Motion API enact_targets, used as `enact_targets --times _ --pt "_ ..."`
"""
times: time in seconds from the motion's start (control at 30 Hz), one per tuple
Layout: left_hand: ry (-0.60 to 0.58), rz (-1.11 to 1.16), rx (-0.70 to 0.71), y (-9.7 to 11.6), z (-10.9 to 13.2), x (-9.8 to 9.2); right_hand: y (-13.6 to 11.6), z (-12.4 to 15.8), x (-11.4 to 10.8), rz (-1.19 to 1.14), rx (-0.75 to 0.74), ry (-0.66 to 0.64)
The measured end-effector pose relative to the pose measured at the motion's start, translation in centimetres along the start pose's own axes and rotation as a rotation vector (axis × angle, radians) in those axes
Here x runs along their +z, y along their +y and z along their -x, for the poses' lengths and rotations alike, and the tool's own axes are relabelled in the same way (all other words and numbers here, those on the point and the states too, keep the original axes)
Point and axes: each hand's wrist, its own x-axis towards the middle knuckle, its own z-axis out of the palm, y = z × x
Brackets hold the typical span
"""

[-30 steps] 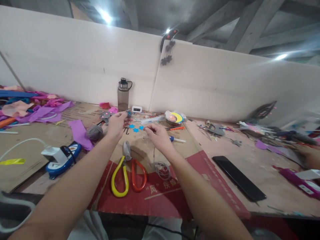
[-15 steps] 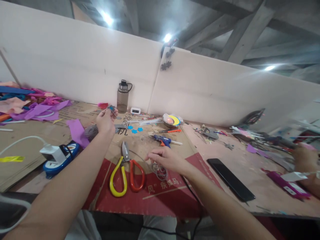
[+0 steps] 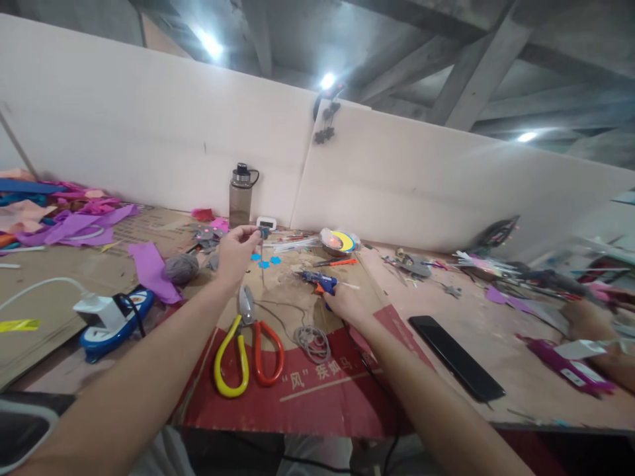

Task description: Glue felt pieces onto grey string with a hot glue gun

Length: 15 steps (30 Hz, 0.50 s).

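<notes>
The left grip pinches a small piece; the right grip holds a glue gun.

So from where I'm standing, both bare forearms are stretched toward the far side, left hand up in a pinch, right hand nearer and curled into a grip.

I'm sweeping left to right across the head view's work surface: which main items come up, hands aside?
Blue power strip, gray yarn ball, yellow-and-red-handled scissors, blue glue gun, black smartphone, magenta power strip.
</notes>
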Motion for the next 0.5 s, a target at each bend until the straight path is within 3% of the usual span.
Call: enact_targets --times 0.13,0.33,0.4,0.5 --pt "-0.087 0.037 -0.037 0.0 0.3 0.0 -0.3 -0.5 -0.2 -0.156 0.079 -0.085" --pt "-0.114 0.215 -0.244 -0.4 0.2 -0.1 -2.3 -0.1 -1.2 -0.482 0.111 -0.118" --pt "-0.111 0.229 -0.322 -0.4 0.1 -0.2 -3.9 0.4 -1.4 -0.633 0.056 -0.071" --pt "-0.132 0.223 -0.406 -0.4 0.1 -0.4 -6.6 1.5 -1.7 -0.941 -0.161 0.004"
